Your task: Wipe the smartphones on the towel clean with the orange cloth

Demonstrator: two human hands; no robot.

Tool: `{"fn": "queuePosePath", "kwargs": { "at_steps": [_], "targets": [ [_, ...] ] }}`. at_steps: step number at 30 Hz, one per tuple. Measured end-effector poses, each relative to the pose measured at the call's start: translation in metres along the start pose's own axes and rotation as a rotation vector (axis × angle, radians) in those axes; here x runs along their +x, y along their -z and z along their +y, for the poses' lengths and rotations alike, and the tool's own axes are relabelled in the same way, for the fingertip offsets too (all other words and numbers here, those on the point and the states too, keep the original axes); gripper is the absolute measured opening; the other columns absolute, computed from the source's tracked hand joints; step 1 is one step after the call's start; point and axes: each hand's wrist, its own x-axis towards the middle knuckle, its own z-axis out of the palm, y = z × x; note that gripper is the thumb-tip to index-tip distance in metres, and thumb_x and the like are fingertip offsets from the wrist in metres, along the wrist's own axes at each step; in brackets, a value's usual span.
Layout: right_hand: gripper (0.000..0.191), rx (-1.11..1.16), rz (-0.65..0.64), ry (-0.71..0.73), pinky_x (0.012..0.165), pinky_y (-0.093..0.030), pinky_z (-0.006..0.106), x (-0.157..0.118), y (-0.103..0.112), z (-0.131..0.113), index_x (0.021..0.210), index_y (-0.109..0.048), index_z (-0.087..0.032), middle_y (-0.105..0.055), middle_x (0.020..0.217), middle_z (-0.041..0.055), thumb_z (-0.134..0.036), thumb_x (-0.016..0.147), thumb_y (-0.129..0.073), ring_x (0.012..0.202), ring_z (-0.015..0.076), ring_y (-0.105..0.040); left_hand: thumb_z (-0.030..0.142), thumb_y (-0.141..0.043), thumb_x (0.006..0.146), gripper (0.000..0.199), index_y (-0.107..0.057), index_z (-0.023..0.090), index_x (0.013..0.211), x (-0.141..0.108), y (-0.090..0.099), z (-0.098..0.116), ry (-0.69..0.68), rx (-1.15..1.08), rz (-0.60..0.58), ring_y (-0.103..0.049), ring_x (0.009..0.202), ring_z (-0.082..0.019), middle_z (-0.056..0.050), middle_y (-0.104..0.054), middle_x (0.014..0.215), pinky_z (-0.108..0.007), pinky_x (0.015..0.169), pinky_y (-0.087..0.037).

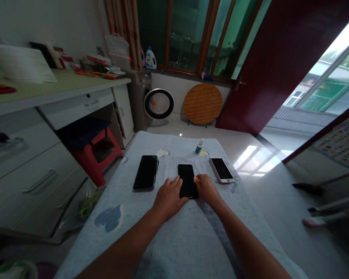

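A black smartphone [187, 179] lies face up on the cloth-covered table between my two hands. My left hand [169, 195] steadies it, with fingers along the left edge and the thumb at the bottom edge. Pinched in my right hand [207, 187] is a small yellow-orange piece [196, 179], touching the phone's right side; most of it is hidden by the fingers. A larger dark phone [146, 173] rests to the left of my left hand. On the right is a white-framed phone [222, 170], screen up. Farther back stands a small spray bottle [199, 147] with a blue label.
A pale blue patterned cloth [174, 240] covers the table. Left of it are a red stool [100, 155] and a white desk [75, 101]. Behind stand a washing machine with its round door [159, 104] open and a round wooden board [203, 104].
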Motion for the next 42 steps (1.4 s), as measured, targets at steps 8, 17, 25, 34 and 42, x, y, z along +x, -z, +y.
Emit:
{"fn": "queuePosePath", "kwargs": {
  "at_steps": [8,17,25,34,42],
  "targets": [
    [0.030,-0.111,-0.030,0.011,0.084,-0.038,0.025,0.072,0.006,-0.003,0.108,-0.067,-0.011,-0.067,0.104,0.0149,-0.013,0.092,-0.041,0.103,0.0205,-0.058,0.047,-0.060,0.083,0.064,-0.044,0.018,0.138,0.001,0.007,0.002,0.012,-0.025,-0.027,-0.045,0.122,-0.031,-0.010,-0.042,0.149,-0.042,0.104,-0.038],
    [0.029,-0.206,-0.181,0.170,0.078,-0.041,0.027,0.110,0.012,-0.023,0.107,-0.071,-0.017,-0.067,0.104,0.0143,-0.018,0.090,-0.047,0.094,0.0215,-0.063,0.046,-0.062,0.082,0.065,-0.044,0.017,0.137,0.001,0.005,0.002,0.021,-0.015,-0.019,-0.045,0.120,-0.031,-0.010,-0.042,0.148,-0.041,0.104,-0.038],
    [0.034,-0.258,-0.181,0.237,0.082,-0.043,0.032,0.108,0.003,-0.059,0.115,-0.067,-0.021,-0.062,0.113,0.0156,-0.026,0.095,-0.040,0.099,0.0241,-0.060,0.046,-0.063,0.082,0.065,-0.045,0.015,0.136,0.000,0.005,0.002,0.027,-0.007,-0.008,-0.046,0.120,-0.031,-0.011,-0.045,0.146,-0.043,0.103,-0.040],
    [0.032,-0.275,-0.180,0.190,0.084,-0.042,0.034,0.104,0.013,-0.030,0.116,-0.065,-0.023,-0.062,0.114,0.0146,-0.023,0.093,-0.043,0.104,0.0265,-0.059,0.046,-0.063,0.080,0.063,-0.048,0.016,0.134,-0.001,0.003,0.004,0.044,-0.029,0.045,-0.047,0.118,-0.032,-0.010,-0.047,0.144,-0.044,0.101,-0.043],
    [0.031,-0.182,-0.139,0.087,0.082,-0.039,0.027,0.085,0.013,0.007,0.113,-0.065,-0.011,-0.066,0.109,0.0159,-0.020,0.094,-0.041,0.099,0.0213,-0.062,0.048,-0.062,0.081,0.067,-0.047,0.013,0.136,-0.001,0.003,0.003,0.016,-0.013,0.043,-0.047,0.118,-0.032,-0.012,-0.046,0.145,-0.044,0.100,-0.042]
  ]
}}
